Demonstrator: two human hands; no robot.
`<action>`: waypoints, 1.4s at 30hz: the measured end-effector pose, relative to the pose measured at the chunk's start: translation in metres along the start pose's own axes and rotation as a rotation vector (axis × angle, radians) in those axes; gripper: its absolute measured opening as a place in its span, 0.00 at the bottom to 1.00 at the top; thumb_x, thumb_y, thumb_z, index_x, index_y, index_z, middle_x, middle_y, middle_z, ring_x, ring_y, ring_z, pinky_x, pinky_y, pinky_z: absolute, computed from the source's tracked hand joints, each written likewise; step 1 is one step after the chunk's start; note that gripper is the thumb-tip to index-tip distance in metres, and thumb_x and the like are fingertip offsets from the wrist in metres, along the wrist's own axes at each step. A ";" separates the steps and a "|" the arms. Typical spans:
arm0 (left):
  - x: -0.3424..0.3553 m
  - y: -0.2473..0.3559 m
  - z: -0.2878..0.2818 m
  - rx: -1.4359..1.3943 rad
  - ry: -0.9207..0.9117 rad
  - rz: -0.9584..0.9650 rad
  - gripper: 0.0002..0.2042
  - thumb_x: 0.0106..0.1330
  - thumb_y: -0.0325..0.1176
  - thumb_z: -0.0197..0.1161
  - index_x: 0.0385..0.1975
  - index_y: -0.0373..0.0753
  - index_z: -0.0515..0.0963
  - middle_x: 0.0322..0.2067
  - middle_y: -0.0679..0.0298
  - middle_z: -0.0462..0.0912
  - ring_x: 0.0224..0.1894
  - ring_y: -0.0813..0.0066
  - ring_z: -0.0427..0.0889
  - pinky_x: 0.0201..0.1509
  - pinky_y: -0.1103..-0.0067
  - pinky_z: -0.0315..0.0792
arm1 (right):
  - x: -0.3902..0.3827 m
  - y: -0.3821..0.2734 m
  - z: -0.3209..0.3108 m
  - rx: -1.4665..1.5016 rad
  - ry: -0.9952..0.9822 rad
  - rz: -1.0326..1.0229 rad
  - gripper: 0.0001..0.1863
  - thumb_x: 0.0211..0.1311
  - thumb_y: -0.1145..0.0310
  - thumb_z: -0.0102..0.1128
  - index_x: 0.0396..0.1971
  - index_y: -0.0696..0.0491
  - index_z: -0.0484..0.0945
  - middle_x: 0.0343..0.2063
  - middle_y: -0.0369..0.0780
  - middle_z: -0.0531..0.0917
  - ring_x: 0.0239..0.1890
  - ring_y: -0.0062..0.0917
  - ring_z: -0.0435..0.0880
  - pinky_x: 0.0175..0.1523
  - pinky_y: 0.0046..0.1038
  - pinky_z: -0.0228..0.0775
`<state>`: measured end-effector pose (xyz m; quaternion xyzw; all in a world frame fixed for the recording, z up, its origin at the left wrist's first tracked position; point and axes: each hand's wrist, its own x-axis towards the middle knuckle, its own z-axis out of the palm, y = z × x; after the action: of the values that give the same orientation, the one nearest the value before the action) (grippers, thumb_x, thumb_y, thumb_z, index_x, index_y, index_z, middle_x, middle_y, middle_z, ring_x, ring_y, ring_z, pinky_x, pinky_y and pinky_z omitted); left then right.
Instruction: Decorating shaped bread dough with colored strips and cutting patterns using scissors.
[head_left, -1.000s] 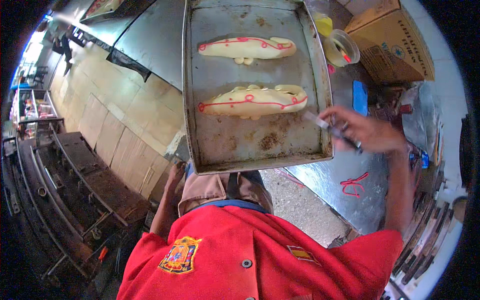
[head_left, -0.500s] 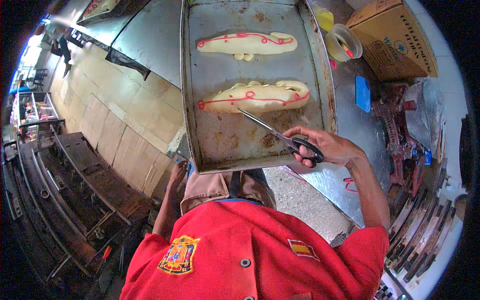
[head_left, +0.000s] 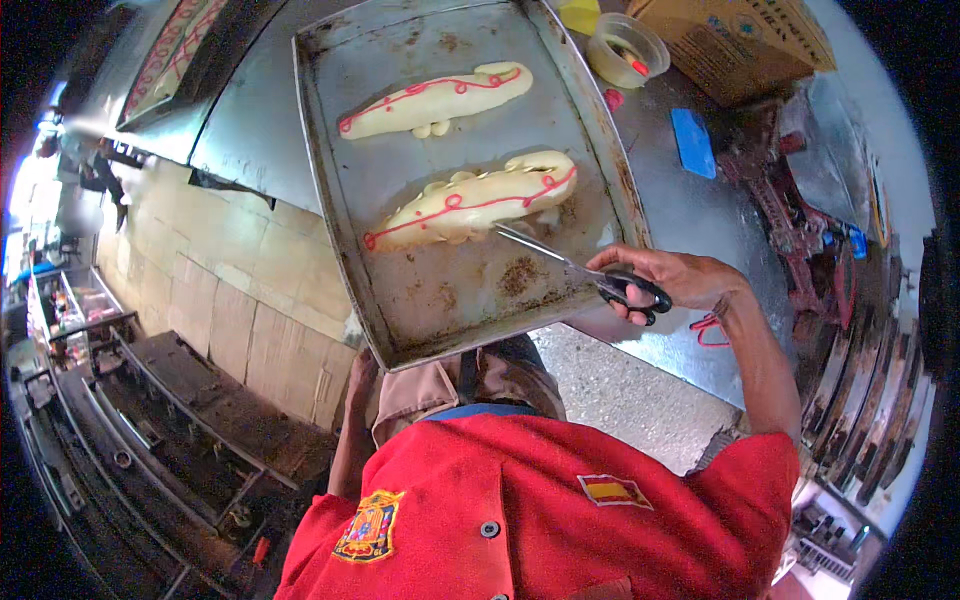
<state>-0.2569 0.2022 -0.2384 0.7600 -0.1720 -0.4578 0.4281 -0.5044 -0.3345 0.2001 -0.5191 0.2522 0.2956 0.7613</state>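
My right hand (head_left: 690, 283) is closed around the black handles of a pair of scissors (head_left: 545, 253). Its blade tips touch the near edge of a long shaped piece of pale dough (head_left: 480, 205) with red piped lines. Small snipped flaps stand along that dough's far edge, and a few show on the near edge left of the blades. Farther back lies a similar dough piece (head_left: 435, 100), with two little dough knobs beside it. Both rest on a worn metal baking tray (head_left: 400, 330). My left hand (head_left: 362, 368) is beside the tray's near left corner, its fingers hidden.
Right of the tray, a metal table carries a clear plastic tub (head_left: 628, 52), a cardboard box (head_left: 735, 45), a blue plastic scraper (head_left: 693, 143) and a reddish metal device (head_left: 780, 215). Another tray (head_left: 170, 60) stands far left. Dark metal racks (head_left: 190, 430) are at lower left.
The scissor tips have moved right along the near edge of the closer dough, where new small flaps show. The tray appears tilted and shifted left in view. My left hand is more hidden.
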 end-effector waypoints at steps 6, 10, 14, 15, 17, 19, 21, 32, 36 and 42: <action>0.004 -0.002 -0.009 0.065 -0.069 0.018 0.21 0.74 0.47 0.52 0.51 0.34 0.80 0.35 0.62 0.84 0.34 0.74 0.78 0.38 0.72 0.73 | -0.003 0.008 -0.017 0.044 0.014 0.001 0.31 0.70 0.56 0.62 0.66 0.52 0.63 0.28 0.29 0.75 0.27 0.11 0.72 0.34 0.16 0.65; -0.005 -0.005 -0.016 0.094 -0.084 0.026 0.22 0.74 0.47 0.52 0.51 0.34 0.80 0.35 0.62 0.84 0.34 0.74 0.78 0.38 0.72 0.73 | -0.021 0.007 -0.016 -0.104 0.085 0.014 0.28 0.72 0.61 0.60 0.66 0.53 0.63 0.28 0.29 0.75 0.27 0.11 0.72 0.34 0.15 0.65; -0.024 -0.016 -0.030 0.122 -0.105 0.032 0.22 0.74 0.47 0.52 0.51 0.34 0.80 0.35 0.62 0.84 0.34 0.74 0.78 0.38 0.72 0.73 | -0.021 0.006 -0.020 -0.141 0.128 -0.025 0.25 0.73 0.63 0.59 0.64 0.52 0.64 0.28 0.29 0.75 0.27 0.12 0.73 0.33 0.17 0.66; -0.014 -0.015 -0.023 0.127 -0.105 0.033 0.22 0.74 0.47 0.52 0.51 0.34 0.80 0.35 0.62 0.84 0.34 0.74 0.78 0.37 0.72 0.73 | -0.021 0.003 -0.020 -0.230 0.132 -0.035 0.23 0.75 0.62 0.57 0.63 0.52 0.65 0.28 0.29 0.74 0.27 0.13 0.74 0.35 0.17 0.66; -0.018 -0.013 -0.028 0.136 -0.105 0.035 0.22 0.74 0.47 0.52 0.51 0.34 0.80 0.35 0.62 0.84 0.34 0.74 0.78 0.37 0.72 0.73 | -0.030 0.010 -0.026 -0.165 0.126 -0.027 0.24 0.73 0.64 0.58 0.64 0.52 0.65 0.28 0.29 0.75 0.27 0.12 0.74 0.34 0.16 0.66; -0.012 -0.014 -0.025 0.143 -0.109 0.037 0.22 0.74 0.48 0.52 0.51 0.34 0.80 0.35 0.62 0.84 0.34 0.74 0.78 0.37 0.72 0.73 | -0.035 0.013 -0.029 -0.100 0.121 -0.017 0.25 0.72 0.66 0.59 0.64 0.52 0.65 0.28 0.29 0.76 0.27 0.10 0.74 0.33 0.15 0.65; -0.014 -0.015 -0.025 0.151 -0.112 0.038 0.22 0.74 0.48 0.52 0.51 0.34 0.80 0.35 0.62 0.84 0.34 0.74 0.78 0.37 0.72 0.73 | -0.038 0.011 -0.027 -0.092 0.199 -0.014 0.24 0.71 0.67 0.61 0.63 0.53 0.67 0.27 0.29 0.76 0.27 0.10 0.74 0.32 0.15 0.65; -0.024 -0.027 -0.029 0.171 -0.107 0.033 0.22 0.74 0.48 0.52 0.51 0.34 0.80 0.34 0.62 0.84 0.34 0.74 0.78 0.37 0.72 0.73 | -0.057 -0.006 -0.031 -0.493 0.361 0.084 0.21 0.70 0.76 0.53 0.62 0.52 0.67 0.28 0.30 0.77 0.29 0.13 0.74 0.33 0.20 0.65; -0.005 -0.031 -0.019 0.129 -0.018 0.011 0.22 0.74 0.48 0.52 0.51 0.34 0.80 0.34 0.62 0.84 0.34 0.74 0.78 0.37 0.72 0.73 | -0.069 -0.043 -0.022 -0.775 0.380 0.077 0.23 0.66 0.76 0.51 0.61 0.51 0.67 0.31 0.34 0.80 0.31 0.20 0.78 0.38 0.25 0.69; -0.004 -0.041 -0.006 0.101 0.027 -0.018 0.22 0.75 0.49 0.52 0.51 0.34 0.80 0.34 0.62 0.83 0.34 0.74 0.78 0.37 0.72 0.73 | -0.048 -0.085 0.004 -1.210 0.370 -0.191 0.24 0.64 0.67 0.62 0.59 0.49 0.68 0.38 0.44 0.82 0.44 0.40 0.81 0.49 0.40 0.69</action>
<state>-0.2594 0.2312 -0.2678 0.7882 -0.1821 -0.4423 0.3872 -0.4769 -0.3642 0.2893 -0.9197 0.1207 0.2222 0.3002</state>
